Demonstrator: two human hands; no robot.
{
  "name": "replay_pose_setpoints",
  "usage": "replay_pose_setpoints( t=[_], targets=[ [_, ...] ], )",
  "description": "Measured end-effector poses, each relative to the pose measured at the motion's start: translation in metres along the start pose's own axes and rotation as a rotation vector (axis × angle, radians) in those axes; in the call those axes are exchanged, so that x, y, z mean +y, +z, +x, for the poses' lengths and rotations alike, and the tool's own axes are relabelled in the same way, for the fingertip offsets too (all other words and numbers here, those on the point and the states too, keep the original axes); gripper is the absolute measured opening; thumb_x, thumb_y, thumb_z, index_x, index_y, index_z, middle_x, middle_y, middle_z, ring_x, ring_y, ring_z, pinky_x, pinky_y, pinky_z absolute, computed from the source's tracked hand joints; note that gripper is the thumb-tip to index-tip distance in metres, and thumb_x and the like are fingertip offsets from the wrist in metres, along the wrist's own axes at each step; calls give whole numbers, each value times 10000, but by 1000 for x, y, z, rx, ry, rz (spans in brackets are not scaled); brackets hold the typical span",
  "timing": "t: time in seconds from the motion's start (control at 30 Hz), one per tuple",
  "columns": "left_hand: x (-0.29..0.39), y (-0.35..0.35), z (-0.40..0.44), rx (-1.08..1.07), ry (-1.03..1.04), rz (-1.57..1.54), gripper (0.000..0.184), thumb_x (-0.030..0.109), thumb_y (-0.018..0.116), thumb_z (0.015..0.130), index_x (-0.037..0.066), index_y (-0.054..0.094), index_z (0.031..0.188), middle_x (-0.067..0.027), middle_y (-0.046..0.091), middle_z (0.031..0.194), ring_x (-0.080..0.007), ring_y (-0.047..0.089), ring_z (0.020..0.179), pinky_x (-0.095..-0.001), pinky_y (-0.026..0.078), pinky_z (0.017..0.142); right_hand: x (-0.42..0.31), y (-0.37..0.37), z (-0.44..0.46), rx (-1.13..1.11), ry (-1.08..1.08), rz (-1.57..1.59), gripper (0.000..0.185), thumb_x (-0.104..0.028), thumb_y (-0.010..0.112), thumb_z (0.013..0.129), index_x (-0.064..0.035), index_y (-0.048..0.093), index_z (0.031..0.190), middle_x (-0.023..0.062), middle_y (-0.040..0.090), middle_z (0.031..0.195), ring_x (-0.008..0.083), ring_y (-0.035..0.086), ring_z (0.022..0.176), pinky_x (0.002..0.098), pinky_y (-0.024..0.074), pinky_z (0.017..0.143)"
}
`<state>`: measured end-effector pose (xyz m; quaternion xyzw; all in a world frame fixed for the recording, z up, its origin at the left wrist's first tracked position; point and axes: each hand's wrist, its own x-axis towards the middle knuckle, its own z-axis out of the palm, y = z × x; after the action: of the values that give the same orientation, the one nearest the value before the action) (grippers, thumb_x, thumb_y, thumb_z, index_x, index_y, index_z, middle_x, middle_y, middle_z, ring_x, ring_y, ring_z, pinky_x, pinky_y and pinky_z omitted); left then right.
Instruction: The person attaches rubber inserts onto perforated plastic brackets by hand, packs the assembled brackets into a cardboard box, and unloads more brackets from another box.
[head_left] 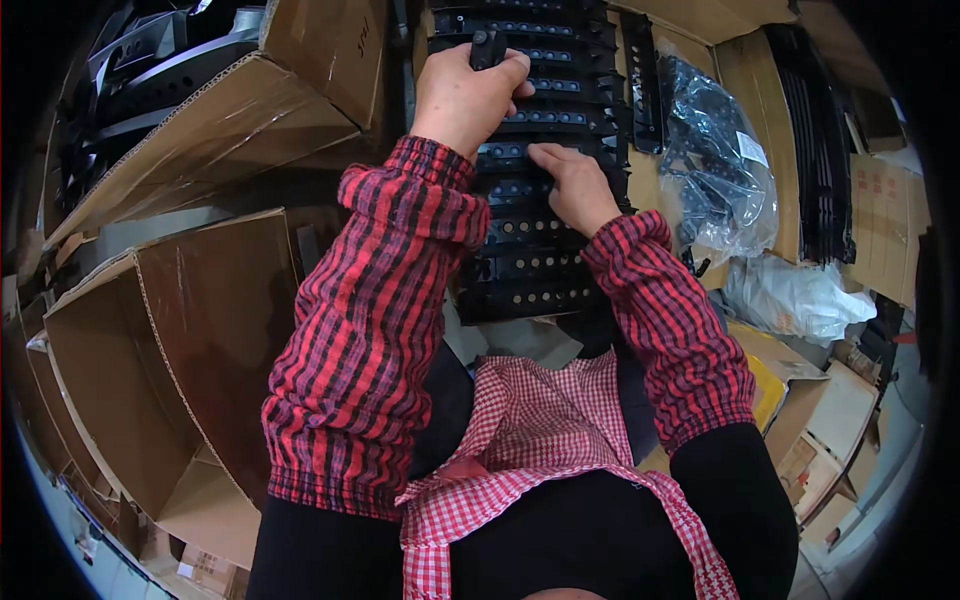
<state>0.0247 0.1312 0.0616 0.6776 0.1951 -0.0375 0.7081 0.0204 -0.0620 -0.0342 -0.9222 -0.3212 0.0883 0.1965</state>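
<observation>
My left hand (pixel 465 95) is wrapped round a small black tool (pixel 488 48) with a rounded end, over the upper part of a row of black strips. The strips (pixel 540 265) lie side by side, each with a line of small round parts; the lower ones look metallic, the upper ones bluish. Lower and to the right, my right hand (pixel 577 185) rests on the strips near the middle, its fingers pressed together with the fingertips at one strip's edge. Whether anything is between those fingertips is too small to tell.
Open cardboard boxes (pixel 190 330) stand at the left, one with black parts (pixel 170 85). To the right lie a clear plastic bag (pixel 715 160) of dark pieces, a single black strip (pixel 642 85), a stack of long black parts (pixel 815 150) and a white plastic bag (pixel 795 300).
</observation>
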Motion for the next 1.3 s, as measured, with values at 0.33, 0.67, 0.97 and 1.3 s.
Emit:
replay_pose_setpoints(
  t=[0.33, 0.67, 0.97, 1.3],
  targets=[
    [0, -3, -5, -18, -46, -31, 214, 244, 644, 836, 61, 626, 944, 12, 629, 737, -27, 499, 604, -162, 372, 497, -20, -19, 4, -10, 18, -55, 453, 45, 518, 703, -67, 572, 1138, 62, 582, 1144, 295, 563, 1015, 386, 445, 860],
    [-43, 21, -83, -254, -514, -928, 328, 312, 484, 941, 1, 519, 1036, -100, 591, 975, -190, 598, 884, -233, 508, 647, -89, -75, -110, 247, 477, 1430, 359, -150, 554, 906, 13, 520, 1224, 57, 600, 1068, 120, 577, 925, 245, 482, 777],
    [-47, 61, -190, -224, -362, -1028, 322, 353, 469, 940, 62, 487, 1077, -86, 550, 1047, -228, 538, 957, -414, 469, 836, -130, -86, -176, 262, 309, 1031, 390, 8, 650, 799, 14, 548, 1175, 32, 541, 1028, 90, 549, 870, 212, 470, 773],
    [-19, 52, -244, -330, -343, -1140, 374, 414, 485, 926, 67, 525, 1061, -87, 572, 1038, -216, 540, 988, -364, 453, 873, -122, -124, -219, 66, 501, 1646, 380, -8, 672, 783, 42, 569, 1146, 73, 645, 985, 71, 582, 769, 185, 465, 640]
  ],
)
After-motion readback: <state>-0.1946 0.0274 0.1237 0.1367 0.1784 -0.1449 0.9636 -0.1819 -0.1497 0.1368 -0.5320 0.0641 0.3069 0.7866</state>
